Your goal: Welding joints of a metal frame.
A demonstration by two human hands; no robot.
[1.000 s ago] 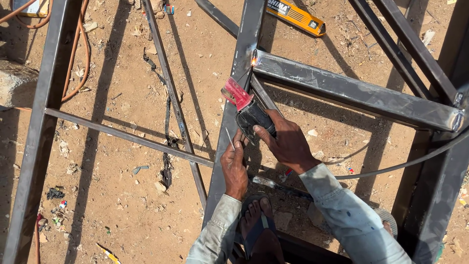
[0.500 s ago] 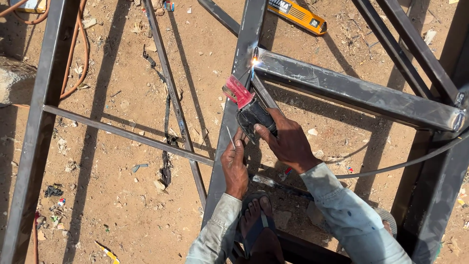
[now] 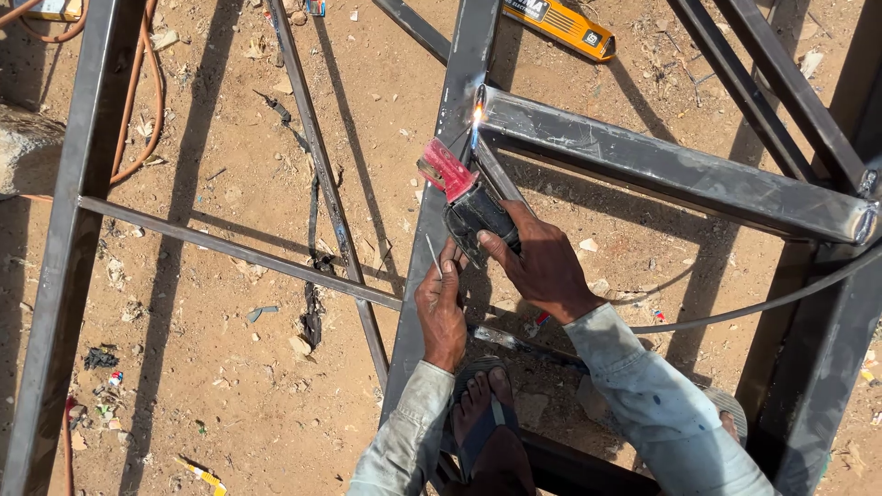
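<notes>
My right hand [image 3: 544,268] grips a black welding electrode holder [image 3: 478,216] with a red jaw [image 3: 446,168]. Its thin electrode [image 3: 473,140] reaches up to a bright arc spark [image 3: 478,112]. The spark sits where an upright steel tube [image 3: 457,64] meets a slanting steel tube [image 3: 661,170]. My left hand [image 3: 441,310] rests on the upright tube just below the holder. It pinches a thin spare rod [image 3: 432,254] and its fingertips touch the holder's lower end. A grey cable [image 3: 763,306] trails right from under my right wrist.
My foot in a sandal [image 3: 487,424] stands on the sandy ground between the tubes. A yellow level [image 3: 562,25] lies at the top. Thin steel bars [image 3: 230,248] cross the ground at left, beside an orange hose [image 3: 149,101]. Heavy frame tubes [image 3: 808,92] run along the right.
Both hands and the holder stay almost where they were, edging slightly up toward the joint. The arc keeps glowing at the same spot.
</notes>
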